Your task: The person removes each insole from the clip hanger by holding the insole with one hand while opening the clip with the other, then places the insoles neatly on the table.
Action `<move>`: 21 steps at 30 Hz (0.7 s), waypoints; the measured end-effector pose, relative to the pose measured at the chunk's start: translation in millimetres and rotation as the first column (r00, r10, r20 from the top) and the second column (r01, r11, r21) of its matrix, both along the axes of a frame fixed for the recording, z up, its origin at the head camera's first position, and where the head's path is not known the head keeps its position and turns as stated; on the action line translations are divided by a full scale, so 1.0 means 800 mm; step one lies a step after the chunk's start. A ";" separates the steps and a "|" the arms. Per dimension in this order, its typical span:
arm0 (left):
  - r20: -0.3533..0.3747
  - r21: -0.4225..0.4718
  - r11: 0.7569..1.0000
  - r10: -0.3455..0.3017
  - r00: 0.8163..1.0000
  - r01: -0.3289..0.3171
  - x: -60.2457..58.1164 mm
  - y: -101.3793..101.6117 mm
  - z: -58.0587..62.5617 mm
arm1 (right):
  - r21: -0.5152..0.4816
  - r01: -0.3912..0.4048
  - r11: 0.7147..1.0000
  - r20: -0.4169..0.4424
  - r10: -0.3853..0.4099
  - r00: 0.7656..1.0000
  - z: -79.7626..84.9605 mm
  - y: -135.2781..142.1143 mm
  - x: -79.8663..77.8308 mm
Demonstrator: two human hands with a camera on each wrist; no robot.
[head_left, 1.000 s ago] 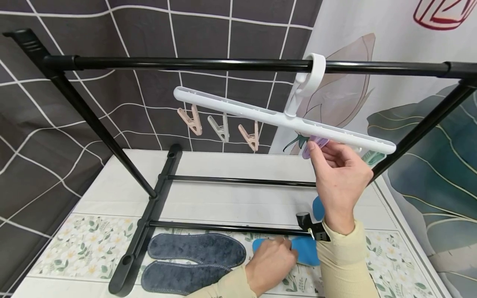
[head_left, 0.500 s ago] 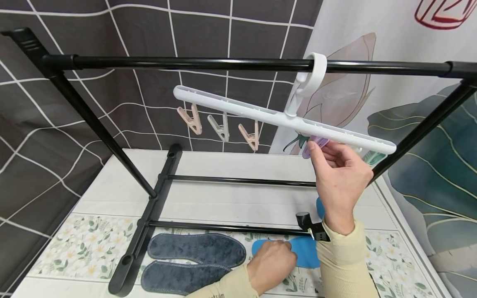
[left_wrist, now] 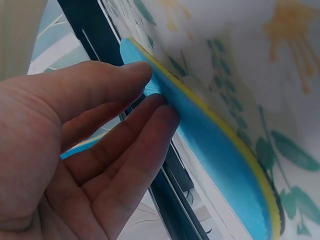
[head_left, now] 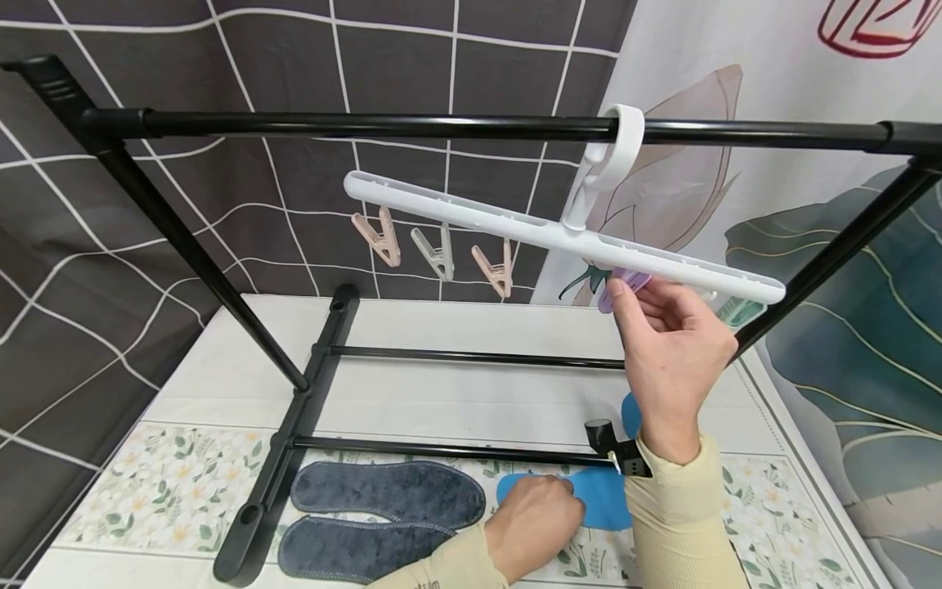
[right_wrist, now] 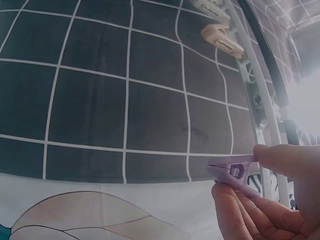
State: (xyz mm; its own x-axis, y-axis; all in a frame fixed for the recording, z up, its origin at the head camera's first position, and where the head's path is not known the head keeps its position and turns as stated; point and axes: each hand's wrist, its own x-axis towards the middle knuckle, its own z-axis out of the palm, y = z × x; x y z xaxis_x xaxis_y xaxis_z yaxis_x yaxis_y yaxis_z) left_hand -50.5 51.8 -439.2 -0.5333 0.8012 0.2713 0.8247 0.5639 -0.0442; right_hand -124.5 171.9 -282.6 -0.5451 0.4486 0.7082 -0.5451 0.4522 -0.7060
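Observation:
High on the right in the head view, my right hand (head_left: 673,352) pinches a purple clothespin (head_left: 621,288) under the white hanger bar (head_left: 471,217). Between thumb and fingers, the clothespin (right_wrist: 234,172) shows from the side in the right wrist view. My left hand (head_left: 536,528) is low over a blue insole (head_left: 603,497) lying on the floral cloth. In the left wrist view its fingertips are at the face of the yellow-edged blue insole (left_wrist: 210,155), the fingers loosely bent and the thumb apart from them. Whether they touch it is hard to tell.
The hanger hooks over a black rack rail (head_left: 383,125). Pink and pale clothespins (head_left: 436,255) hang along its left half, a green clothespin (head_left: 739,311) at its right end. Two dark grey fuzzy insoles (head_left: 386,495) lie at left. Part of another blue insole (head_left: 630,413) shows behind my right wrist.

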 end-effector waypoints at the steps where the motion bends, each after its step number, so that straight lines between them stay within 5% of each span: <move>1: 0.008 -0.001 1.000 -0.001 1.000 0.001 0.000 0.000 0.000 | -0.001 0.003 1.000 0.004 -0.003 1.000 0.001 -0.001 0.001; 10: 0.035 0.009 1.000 -0.015 0.999 0.015 0.000 -0.003 0.002 | -0.051 0.008 0.999 0.050 -0.006 0.999 0.018 -0.016 0.016; 21: 0.050 0.011 1.000 -0.025 0.998 0.025 0.001 -0.004 0.004 | -0.055 -0.020 0.998 0.032 0.022 0.999 -0.007 0.000 -0.001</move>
State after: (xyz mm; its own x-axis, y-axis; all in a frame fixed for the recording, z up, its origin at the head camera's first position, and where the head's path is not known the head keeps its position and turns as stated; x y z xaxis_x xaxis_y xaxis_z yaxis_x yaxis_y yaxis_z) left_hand -49.9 48.2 -435.7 -0.5262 0.8119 0.2531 0.8396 0.5431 0.0033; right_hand -125.6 172.0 -287.8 -0.5776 0.4740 0.6646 -0.5302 0.4012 -0.7469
